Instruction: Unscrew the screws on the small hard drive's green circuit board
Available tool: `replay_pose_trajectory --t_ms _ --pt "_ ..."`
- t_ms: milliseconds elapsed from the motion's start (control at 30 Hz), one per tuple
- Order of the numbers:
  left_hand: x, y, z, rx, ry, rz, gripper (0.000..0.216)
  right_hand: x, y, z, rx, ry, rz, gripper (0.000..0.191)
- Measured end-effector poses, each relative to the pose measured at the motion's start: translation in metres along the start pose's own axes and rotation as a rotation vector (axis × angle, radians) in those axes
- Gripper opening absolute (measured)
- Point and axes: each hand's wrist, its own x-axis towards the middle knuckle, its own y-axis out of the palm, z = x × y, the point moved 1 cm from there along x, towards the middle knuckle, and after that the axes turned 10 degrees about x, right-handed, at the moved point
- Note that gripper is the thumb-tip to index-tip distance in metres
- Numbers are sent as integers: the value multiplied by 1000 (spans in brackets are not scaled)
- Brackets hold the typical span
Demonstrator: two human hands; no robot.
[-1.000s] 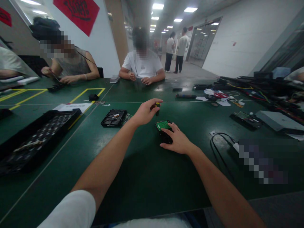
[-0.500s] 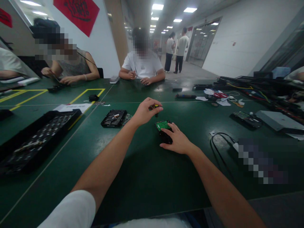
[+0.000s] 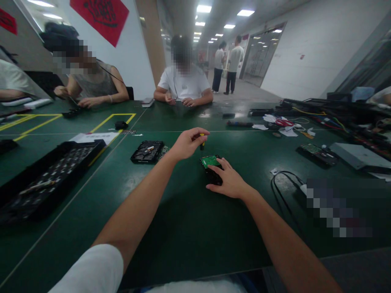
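Observation:
Between the fingertips of my left hand is the handle of a small yellow-and-black screwdriver. It stands upright over the far edge of a hard drive, whose green circuit board faces up. Whether the tip touches a screw is too small to tell. My right hand grips the drive from the right, thumb at the near side and fingers over the board, pressing it on the green table. Left of my left hand lies a black drive-like case with small pieces on top, and a circuit board beside it.
A long black tray with many small parts lies on the left. At right are another drive, a grey metal box, a black cable and a cable heap. Co-workers sit across the table, including one person opposite.
The fingers of my left hand have shifted round the screwdriver, and more of its handle shows. My right hand and the hard drive stay in place.

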Motion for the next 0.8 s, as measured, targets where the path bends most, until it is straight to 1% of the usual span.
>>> replay_pose_trajectory --t_ms 167,267,333,433,533,633,700,800 --pt "1 4 1 -90 -32 27 45 0 1 -1 0 -19 -16 92" --pt "1 5 3 -88 -39 8 44 0 1 0 4 -18 -11 93" --pt "1 3 4 1 -48 -36 39 0 0 0 8 -15 -8 93" --pt "0 1 3 198 -87 -165 31 0 0 1 13 -6 -1 92" --pt "-1 1 0 314 -93 -238 33 0 -1 2 8 4 8 92" --pt "-1 3 -3 313 -88 -243 38 -1 -2 3 1 7 6 93" --pt "-1 6 -4 245 -101 -230 37 -1 -2 3 4 7 7 93" --pt "0 10 -1 68 -114 -130 31 -1 -1 2 11 0 5 91"
